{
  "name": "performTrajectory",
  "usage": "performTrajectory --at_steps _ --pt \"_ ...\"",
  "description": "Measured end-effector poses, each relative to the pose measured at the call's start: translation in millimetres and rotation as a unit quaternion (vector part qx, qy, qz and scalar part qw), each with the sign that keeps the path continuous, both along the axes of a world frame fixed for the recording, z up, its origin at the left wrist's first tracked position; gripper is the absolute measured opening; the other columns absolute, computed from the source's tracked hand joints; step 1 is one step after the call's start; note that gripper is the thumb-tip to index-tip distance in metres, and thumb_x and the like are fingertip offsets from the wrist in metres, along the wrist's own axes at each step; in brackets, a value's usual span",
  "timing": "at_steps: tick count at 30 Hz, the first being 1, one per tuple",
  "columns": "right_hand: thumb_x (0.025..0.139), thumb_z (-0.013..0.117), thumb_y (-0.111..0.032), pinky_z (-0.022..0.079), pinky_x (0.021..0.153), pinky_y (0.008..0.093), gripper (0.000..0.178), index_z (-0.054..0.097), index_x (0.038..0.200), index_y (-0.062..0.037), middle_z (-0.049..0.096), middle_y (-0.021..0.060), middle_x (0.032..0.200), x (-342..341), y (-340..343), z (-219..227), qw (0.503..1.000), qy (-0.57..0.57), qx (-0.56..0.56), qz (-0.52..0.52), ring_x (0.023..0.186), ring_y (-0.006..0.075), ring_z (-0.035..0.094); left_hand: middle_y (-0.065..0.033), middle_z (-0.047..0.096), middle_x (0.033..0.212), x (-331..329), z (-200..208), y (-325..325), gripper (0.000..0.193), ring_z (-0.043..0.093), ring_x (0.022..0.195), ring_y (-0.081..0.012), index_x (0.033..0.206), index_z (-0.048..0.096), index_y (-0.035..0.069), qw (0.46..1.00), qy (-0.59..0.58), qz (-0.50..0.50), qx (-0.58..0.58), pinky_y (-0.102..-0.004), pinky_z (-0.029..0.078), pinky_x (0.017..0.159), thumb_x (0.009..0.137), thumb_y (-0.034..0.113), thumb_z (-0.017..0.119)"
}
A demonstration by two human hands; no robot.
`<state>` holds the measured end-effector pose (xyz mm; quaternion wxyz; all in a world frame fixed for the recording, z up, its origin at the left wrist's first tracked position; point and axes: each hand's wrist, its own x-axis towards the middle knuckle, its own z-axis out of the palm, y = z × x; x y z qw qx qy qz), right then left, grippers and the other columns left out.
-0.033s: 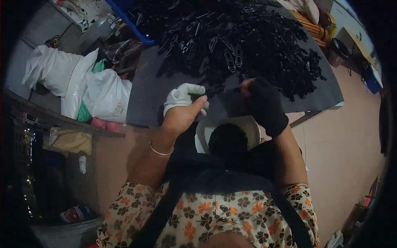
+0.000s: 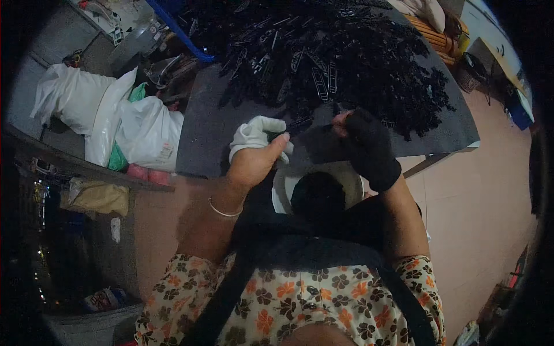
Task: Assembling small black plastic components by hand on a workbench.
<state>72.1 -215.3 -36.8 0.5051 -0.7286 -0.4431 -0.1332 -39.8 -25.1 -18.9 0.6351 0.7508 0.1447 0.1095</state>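
Observation:
My left hand [image 2: 258, 144] wears a white glove with the thumb left bare. Its fingers curl toward the thumb, and whatever lies between them is too dark to make out. My right hand [image 2: 369, 147], in a black fingerless glove, is closed with its bare fingertips pinched together; any small item there cannot be told. Both hands hover over the near edge of the grey-topped table [image 2: 202, 127]. Just beyond them spreads a big pile of small black pieces [image 2: 381, 75], some flat with pale outlines. Below the hands, a white bucket [image 2: 281, 193] holds something dark.
A blue tray edge [image 2: 187, 40] borders the pile at the far left. White plastic sacks [image 2: 153, 130] stand left of the table, with a brown paper-like bag [image 2: 98, 196] lower down. Bundled orange-brown rods [image 2: 430, 32] lie at the far right.
My right fingertips have shifted very slightly, with the hand looking sharper now. My left hand stays nearly where it was, and the pile looks the same.

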Motion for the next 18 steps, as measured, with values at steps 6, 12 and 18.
performTrajectory --at_steps 6,12,18 --pt "0.075 0.064 -0.002 0.050 0.063 0.0342 0.018 0.058 0.091 -0.0045 0.059 0.0124 0.091 -22 1 3 0.993 -0.097 -0.019 0.063 0.076 0.0302 0.060 -0.0098 0.062 0.082 0 -1 -9 0.020 0.061 0.063 -0.0144 0.102 0.053 -0.002 0.967 -0.014 -0.068 -0.245 -0.0240 0.050 0.055 0.084 0.002 0.060" --pt "0.072 0.066 -0.003 0.050 0.060 0.0363 0.029 0.054 0.099 -0.0040 0.059 0.0143 0.091 -21 1 -10 0.971 -0.217 -0.053 0.086 0.074 0.0305 0.060 -0.0099 0.063 0.083 1 -5 -5 0.013 0.063 0.062 -0.0173 0.100 0.055 -0.001 0.961 -0.035 -0.056 -0.269 -0.0257 0.051 0.049 0.087 0.003 0.055" --pt "0.075 0.064 -0.002 0.049 0.054 0.0360 0.027 0.054 0.099 -0.0035 0.059 0.0146 0.088 -19 4 -14 0.971 -0.212 -0.038 0.108 0.069 0.0289 0.060 -0.0111 0.064 0.095 -7 14 -6 0.023 0.065 0.074 -0.0170 0.110 0.056 -0.002 0.915 -0.044 -0.163 -0.367 -0.0239 0.055 0.059 0.089 0.004 0.054"
